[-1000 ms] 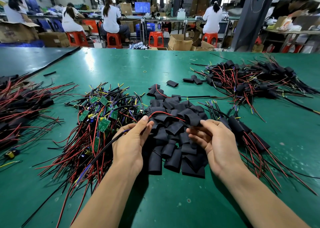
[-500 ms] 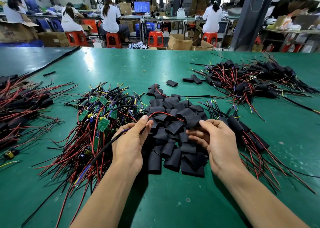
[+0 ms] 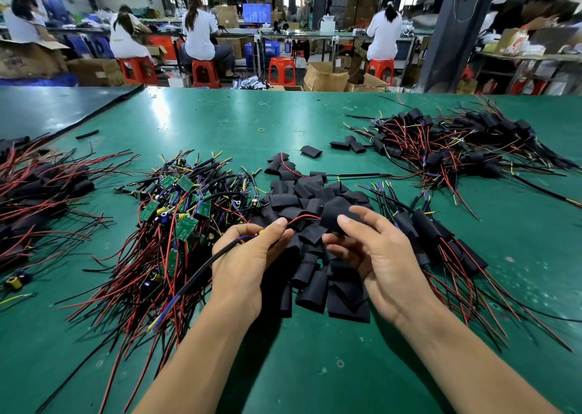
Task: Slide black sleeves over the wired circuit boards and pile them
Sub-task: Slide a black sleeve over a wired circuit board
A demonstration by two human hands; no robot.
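A green table [image 3: 315, 366] fills the view, covered in heaps. On the left of centre lies a tangle of bare wired circuit boards [image 3: 176, 224], with green boards showing among red and black leads. A pile of loose black sleeves [image 3: 315, 281] lies in the middle, and sleeved boards [image 3: 441, 240] lie just beside it on the right. More sleeved bundles lie far right [image 3: 456, 149] and far left [image 3: 37, 199].

Both hands hover over the sleeve pile. The left hand [image 3: 245, 262] has its fingers curled round a wire bundle [image 3: 204, 272] that trails down-left. The right hand [image 3: 384, 262] pinches one black sleeve [image 3: 335, 215] between thumb and fingers, the other fingers loosely bent. A red wire [image 3: 304, 219] runs from the left fingertips into that sleeve — the board itself is hidden.
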